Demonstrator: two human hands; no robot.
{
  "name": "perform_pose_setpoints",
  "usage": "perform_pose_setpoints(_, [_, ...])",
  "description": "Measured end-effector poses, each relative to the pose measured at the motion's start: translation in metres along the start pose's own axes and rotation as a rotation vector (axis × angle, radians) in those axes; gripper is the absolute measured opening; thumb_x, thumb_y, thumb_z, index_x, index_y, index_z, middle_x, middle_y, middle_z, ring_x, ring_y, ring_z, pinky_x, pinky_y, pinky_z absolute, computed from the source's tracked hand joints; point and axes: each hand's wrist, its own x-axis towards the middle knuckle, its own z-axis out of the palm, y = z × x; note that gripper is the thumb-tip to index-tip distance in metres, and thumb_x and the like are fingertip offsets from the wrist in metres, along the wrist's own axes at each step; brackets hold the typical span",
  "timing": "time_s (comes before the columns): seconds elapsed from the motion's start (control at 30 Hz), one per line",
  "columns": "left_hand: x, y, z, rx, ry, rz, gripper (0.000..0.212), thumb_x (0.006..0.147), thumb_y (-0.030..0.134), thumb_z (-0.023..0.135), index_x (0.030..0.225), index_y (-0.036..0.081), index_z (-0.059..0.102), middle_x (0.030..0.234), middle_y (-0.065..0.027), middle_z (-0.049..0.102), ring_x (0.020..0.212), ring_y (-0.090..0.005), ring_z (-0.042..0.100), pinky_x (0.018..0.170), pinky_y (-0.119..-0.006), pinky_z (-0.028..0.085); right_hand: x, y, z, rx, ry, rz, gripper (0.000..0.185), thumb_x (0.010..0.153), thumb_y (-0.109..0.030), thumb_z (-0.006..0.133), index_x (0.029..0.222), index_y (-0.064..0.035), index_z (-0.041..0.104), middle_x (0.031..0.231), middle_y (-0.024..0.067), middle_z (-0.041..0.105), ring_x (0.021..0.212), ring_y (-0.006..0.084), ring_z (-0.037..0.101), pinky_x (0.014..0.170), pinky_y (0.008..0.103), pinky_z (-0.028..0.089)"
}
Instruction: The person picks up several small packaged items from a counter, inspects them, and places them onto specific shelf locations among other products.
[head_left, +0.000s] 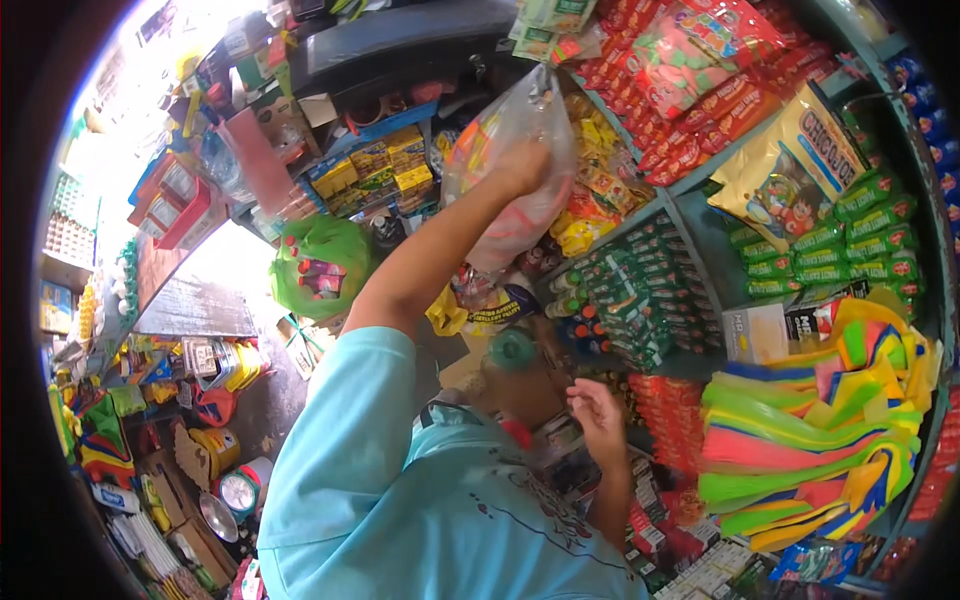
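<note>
My left hand (529, 166) is raised against a clear plastic bag (495, 217) with pink and orange contents, at upper centre. The hand is blurred and its fingertips are hidden, so its hold on the bag is unclear. My right hand (598, 415) is lower and to the right, fingers loosely curled and apart, with nothing visible in it. Between the hands lie a yellow and dark printed packet (499, 307) and a round greenish translucent object (512, 349). Left of my raised forearm stands a green plastic bag (319, 262) holding bottles with red caps.
Shelf compartments on the right hold green packs (874, 225), red packets (675, 127) and rows of green sachets (645, 292). A bundle of multicoloured cloth strips (817, 435) hangs at lower right. Small yellow boxes (375, 165) stand beyond the green bag. A counter edge (187, 300) runs along the left.
</note>
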Motion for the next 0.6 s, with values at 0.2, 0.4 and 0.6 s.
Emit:
perform_pose_setpoints(0.2, [0.030, 0.024, 0.034, 0.344, -0.658, 0.261, 0.026, 0.078, 0.012, 0.063, 0.099, 0.005, 0.077, 0.109, -0.0222, 0.072, 0.111, -0.0360, 0.067, 0.092, -0.048, 0.053, -0.002, 0.013, -0.025, -0.181, 0.106, 0.051, 0.037, 0.099, -0.019, 0.065, 0.130, -0.0018, 0.058, 0.115, 0.0106, 0.067, 0.101, 0.0165, 0.064, 0.084, 0.0304, 0.053])
perform_pose_setpoints(0.4, [0.026, -0.026, 0.084, 0.105, -0.243, 0.319, 0.032, 0.076, 0.017, 0.066, 0.101, -0.001, 0.075, 0.104, -0.0213, 0.073, 0.103, -0.0348, 0.070, 0.091, -0.045, 0.054, 0.011, 0.001, -0.026, -0.212, 0.080, 0.027, 0.036, 0.098, -0.019, 0.066, 0.129, -0.0018, 0.058, 0.111, 0.0110, 0.068, 0.098, 0.0173, 0.066, 0.084, 0.0311, 0.054])
perform_pose_setpoints(0.6, [0.003, -0.012, 0.014, -0.873, -0.328, 0.217, 0.039, 0.080, 0.023, 0.068, 0.106, -0.005, 0.069, 0.106, -0.0248, 0.071, 0.108, -0.0385, 0.064, 0.096, -0.044, 0.050, 0.011, 0.015, -0.014, -0.281, -0.003, 0.030, 0.034, 0.098, -0.016, 0.065, 0.128, -0.0010, 0.058, 0.111, 0.0106, 0.068, 0.100, 0.0171, 0.065, 0.088, 0.0313, 0.053])
